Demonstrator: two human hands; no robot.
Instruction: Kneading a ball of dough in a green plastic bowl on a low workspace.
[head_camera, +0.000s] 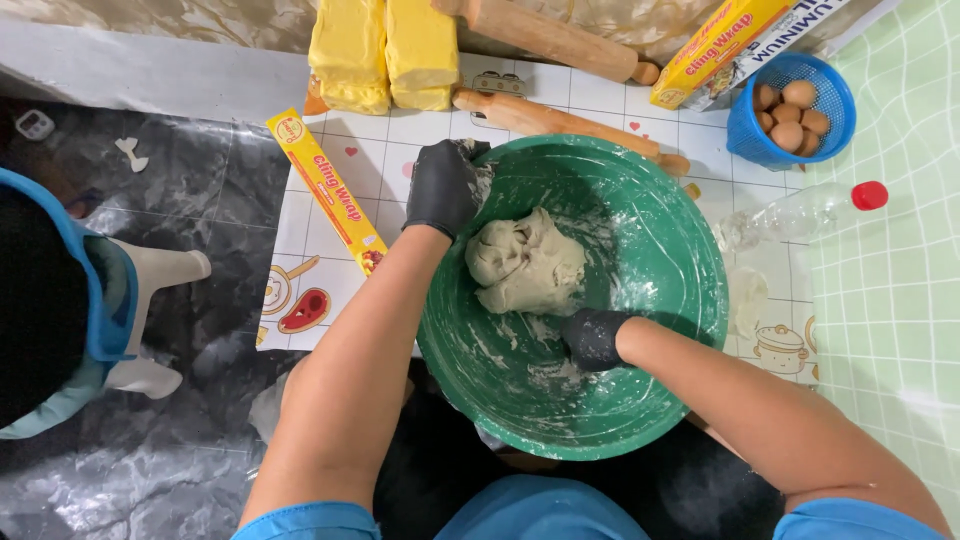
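Note:
A big green bowl (680, 260), smeared with flour, sits on a patterned mat in front of me. A lump of pale grey-beige dough (525, 265) lies inside it. My left hand (443, 187), in a black glove, grips the bowl's far-left rim. Also gloved in black, my right hand (594, 337) is inside the bowl, fist closed, pressing on the bowl's floor just beside the near edge of the dough.
Two yellow butter blocks (385, 50) and two wooden rolling pins (560, 120) lie beyond the bowl. A yellow wrap box (325, 190) is at the left, another box and a blue basket of eggs (790, 110) at the far right. A plastic bottle (800, 212) lies on its side. Another person sits at the left (60, 310).

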